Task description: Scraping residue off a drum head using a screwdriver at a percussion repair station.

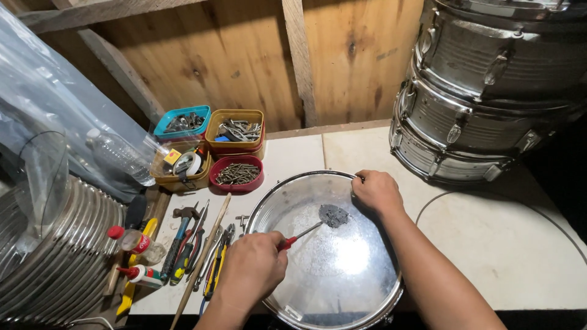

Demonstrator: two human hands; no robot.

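Note:
A snare drum (293,201) with a clear, shiny head lies flat on the white table in front of me. A small grey patch (333,215) sits near the middle of the drumhead. My left hand (252,267) grips a thin red-handled tool (299,235) whose metal tip reaches toward that patch. My right hand (376,191) rests on the drum's far metal rim, fingers curled over its edge.
Stacked chrome drum shells (483,91) stand at the back right. Small tubs of screws and hardware (235,174) sit at the back left. A hammer (177,235), pliers, screwdrivers, a drumstick (202,260) and glue bottles (137,275) lie left of the drum. Metal hoops (55,250) and plastic sheeting fill the far left.

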